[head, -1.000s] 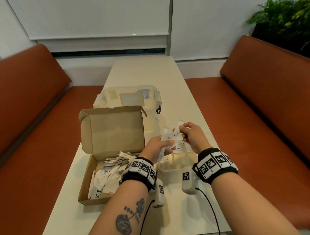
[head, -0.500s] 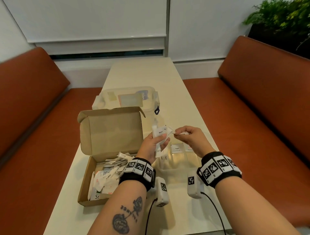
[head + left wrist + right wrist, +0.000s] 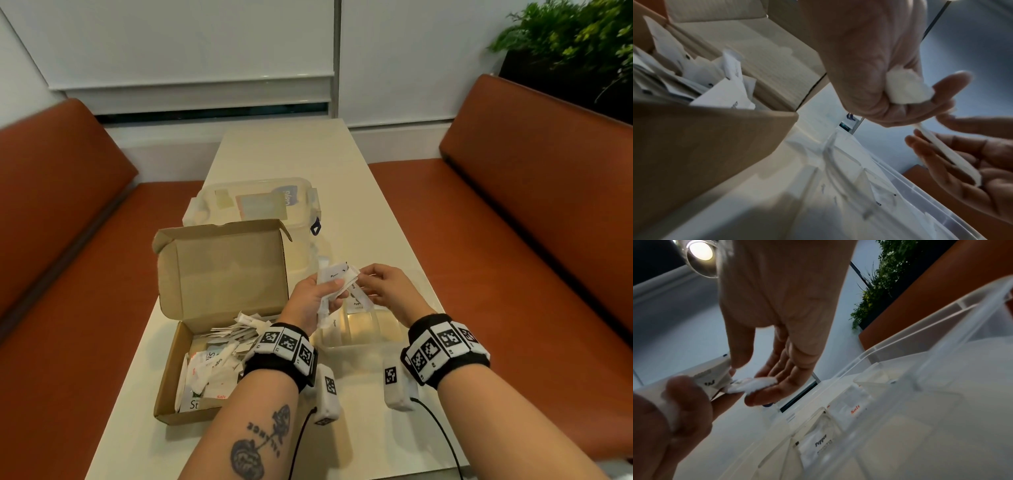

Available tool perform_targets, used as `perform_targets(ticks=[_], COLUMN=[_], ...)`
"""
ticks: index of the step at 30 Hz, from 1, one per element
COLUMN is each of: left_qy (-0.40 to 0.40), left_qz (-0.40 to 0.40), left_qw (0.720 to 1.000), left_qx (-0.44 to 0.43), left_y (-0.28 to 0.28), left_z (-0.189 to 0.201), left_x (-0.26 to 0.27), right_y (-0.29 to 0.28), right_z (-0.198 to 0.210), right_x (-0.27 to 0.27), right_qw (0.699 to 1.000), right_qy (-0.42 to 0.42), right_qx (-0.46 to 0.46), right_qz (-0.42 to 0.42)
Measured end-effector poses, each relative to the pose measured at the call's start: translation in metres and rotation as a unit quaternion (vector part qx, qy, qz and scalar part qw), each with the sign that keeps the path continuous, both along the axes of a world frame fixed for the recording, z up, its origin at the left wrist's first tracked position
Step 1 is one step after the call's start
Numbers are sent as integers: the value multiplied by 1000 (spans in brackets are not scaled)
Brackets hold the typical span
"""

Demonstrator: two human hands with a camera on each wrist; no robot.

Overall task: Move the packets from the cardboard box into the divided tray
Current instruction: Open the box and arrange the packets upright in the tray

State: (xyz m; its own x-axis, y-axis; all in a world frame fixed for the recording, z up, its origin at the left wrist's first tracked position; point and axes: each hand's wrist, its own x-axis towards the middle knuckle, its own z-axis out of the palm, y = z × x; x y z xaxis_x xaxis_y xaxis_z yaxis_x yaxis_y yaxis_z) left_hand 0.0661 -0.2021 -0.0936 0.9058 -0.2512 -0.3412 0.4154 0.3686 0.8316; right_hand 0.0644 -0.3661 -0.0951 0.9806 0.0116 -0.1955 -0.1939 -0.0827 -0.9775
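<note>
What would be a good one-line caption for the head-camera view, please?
Left hand holds a bunch of packets above the divided tray; right hand pinches one.

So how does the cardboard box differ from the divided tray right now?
The cardboard box is opaque brown with its lid flap standing up; the divided tray is clear plastic with no lid on it. The box holds a heaped jumble of packets; the tray, split by clear partitions, holds only a few, including a Pepper packet. The box lies to the person's left, the tray under both hands. Both rest on the table.
</note>
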Motion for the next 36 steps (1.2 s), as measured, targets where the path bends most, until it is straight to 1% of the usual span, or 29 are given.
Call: perform_targets(ticks=[2,6,11,13,15,17,19,21,24,27,29,33,34,36], left_qy=[3,1,-2,-2,0,10,22,29,32,33,33,31,29,26], left_qz=[-4,-3,-12,-2,16,20,-1,-23,-22,3,1,1,9,23], left_qw=[1000,1000,1000,1000,1000,1000,1000,999,999,999,999,1000,1000,999], left_qx=[0,-1,8,3,-8,-11,-1,12,8,-17,-22,3,7,10], left_y=[0,2,4,5,8,10,12,12,11,10,10,10,10,11], left_z=[1,-1,0,0,0,-1,-2,-4,-4,-3,-3,-4,-5,-7], left_x=[1,1,1,2,4,5,4,2,2,5,6,6,6,7], right_y=[0,1,8,10,10,9,8,7,7,7,6,5,5,6], right_z=[-3,-4,-1,0,0,-1,0,1,1,1,0,3,4,7], right_x=[0,0,4,4,5,6,7,9,10,10,11,9,8,7], right_qw=[1000,997,999,998,1000,998,993,989,990,990,989,989,991,997], right_qy=[-2,24,7,2,4,6,2,-7,-9,6,16,32,37,51], right_qx=[-17,-35,-29,-37,-22,21,69,101,102,101,108,117,110,51], right_qz=[15,71,46,45,9,-51,-91,-106,-99,-94,-100,-81,-67,-34])
